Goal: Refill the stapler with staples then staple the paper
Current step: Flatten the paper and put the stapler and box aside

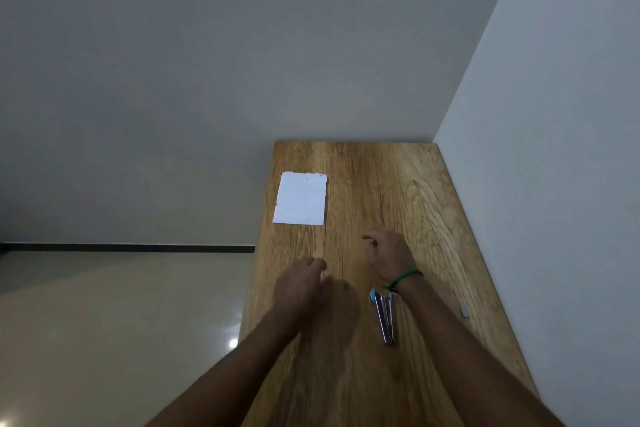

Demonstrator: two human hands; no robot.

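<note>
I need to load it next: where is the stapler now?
In the head view, the stapler lies on the wooden table, just nearer the person than the right hand, left of the staple strip.

Left hand (300, 282), right hand (389, 255) extended forward, loosely curled, holding nothing.

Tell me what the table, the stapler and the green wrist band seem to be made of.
The table looks like wood or a wood-print laminate: brown grain lines, low sheen. The stapler seems bright metal, which glints, with light blue parts, probably plastic. The green wrist band looks like thin cord or thread, too small to be sure.
</note>
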